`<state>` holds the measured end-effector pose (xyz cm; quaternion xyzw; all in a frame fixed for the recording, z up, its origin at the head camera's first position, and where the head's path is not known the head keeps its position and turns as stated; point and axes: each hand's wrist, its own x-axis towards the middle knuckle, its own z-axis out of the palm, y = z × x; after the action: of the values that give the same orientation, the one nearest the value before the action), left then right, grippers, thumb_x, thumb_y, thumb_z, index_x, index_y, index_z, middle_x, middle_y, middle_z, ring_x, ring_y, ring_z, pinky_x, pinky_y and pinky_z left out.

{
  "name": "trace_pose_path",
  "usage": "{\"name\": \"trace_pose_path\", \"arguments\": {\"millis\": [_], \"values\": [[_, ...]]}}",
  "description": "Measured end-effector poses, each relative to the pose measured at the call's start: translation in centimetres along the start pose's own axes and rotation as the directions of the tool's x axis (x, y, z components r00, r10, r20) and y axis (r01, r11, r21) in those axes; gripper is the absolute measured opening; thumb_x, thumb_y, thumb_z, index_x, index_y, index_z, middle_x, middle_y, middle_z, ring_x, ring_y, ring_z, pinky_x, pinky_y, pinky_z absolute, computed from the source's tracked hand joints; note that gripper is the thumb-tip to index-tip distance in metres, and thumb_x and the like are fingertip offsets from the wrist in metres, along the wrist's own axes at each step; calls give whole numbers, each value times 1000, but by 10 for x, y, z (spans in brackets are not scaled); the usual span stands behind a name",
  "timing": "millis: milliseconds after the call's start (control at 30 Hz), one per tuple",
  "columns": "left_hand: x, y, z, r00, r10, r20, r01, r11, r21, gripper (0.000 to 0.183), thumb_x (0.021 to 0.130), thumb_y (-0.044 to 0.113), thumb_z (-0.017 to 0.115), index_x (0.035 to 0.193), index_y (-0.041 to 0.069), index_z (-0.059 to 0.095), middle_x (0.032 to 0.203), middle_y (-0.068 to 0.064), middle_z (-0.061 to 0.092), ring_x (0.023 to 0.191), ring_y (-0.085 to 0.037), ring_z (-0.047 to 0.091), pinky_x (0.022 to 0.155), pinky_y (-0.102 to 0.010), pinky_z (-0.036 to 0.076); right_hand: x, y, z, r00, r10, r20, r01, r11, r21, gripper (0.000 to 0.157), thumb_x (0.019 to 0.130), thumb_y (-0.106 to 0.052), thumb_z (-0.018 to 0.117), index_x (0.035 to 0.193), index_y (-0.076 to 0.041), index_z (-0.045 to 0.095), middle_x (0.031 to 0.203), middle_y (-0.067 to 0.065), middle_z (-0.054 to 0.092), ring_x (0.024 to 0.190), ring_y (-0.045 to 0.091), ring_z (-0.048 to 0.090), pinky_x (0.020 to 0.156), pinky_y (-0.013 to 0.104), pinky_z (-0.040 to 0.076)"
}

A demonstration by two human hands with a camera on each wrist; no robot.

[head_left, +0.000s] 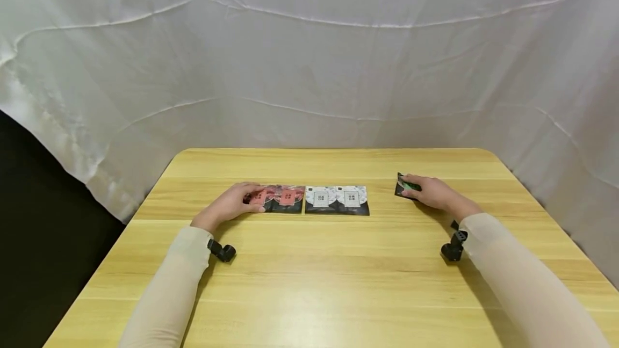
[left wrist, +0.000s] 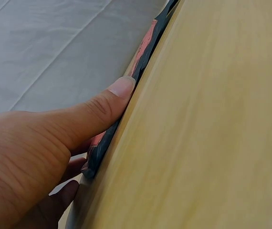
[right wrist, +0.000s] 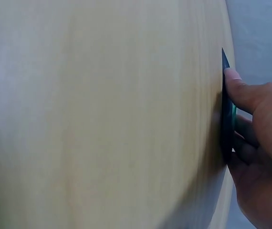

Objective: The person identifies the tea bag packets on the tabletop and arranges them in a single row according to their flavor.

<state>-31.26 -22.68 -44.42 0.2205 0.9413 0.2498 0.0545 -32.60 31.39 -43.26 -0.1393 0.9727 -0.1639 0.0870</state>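
Two red-and-black sachets lie side by side, and the left hand (head_left: 232, 201) is at the outer one (head_left: 258, 197). Its thumb lies along the near edge and its fingers reach over the far edge; part of that sachet is covered. The inner red sachet (head_left: 288, 198) touches or slightly overlaps it. To their right, across a narrow gap, sit two white-and-black sachets (head_left: 321, 200) in the same row. Farther right, the right hand (head_left: 435, 193) pinches a black-and-green sachet (head_left: 402, 186) between thumb and fingers, tilted, with a shadow on the wood beside it.
The light wooden table (head_left: 309, 278) has rounded far corners. A pale grey cloth (head_left: 309, 69) hangs behind it and along the sides. Small black cameras (head_left: 222, 251) are strapped at both wrists. A dark area (head_left: 43, 240) lies left of the table.
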Motion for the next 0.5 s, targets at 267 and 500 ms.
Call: {"name": "trace_pose_path", "arguments": {"millis": [267,500], "values": [[2,0,0,1000,-5,4,5,1000,-3,79,86,47,72,147,7,44,151,-21,36,139,-42,29,114,-58,22,1,-6,0,1000,-20,20,20,1000,12,70,99,-47,53,153,-7,33,150,29,34,130,53,37,103,66,32],[-1,1,-1,1000,-10,6,10,1000,3,78,86,47,72,148,8,44,152,-21,36,140,-42,29,114,-58,22,0,-12,1,998,-51,33,51,999,6,70,98,-47,55,152,-8,35,150,27,35,131,52,36,105,66,32]]}}
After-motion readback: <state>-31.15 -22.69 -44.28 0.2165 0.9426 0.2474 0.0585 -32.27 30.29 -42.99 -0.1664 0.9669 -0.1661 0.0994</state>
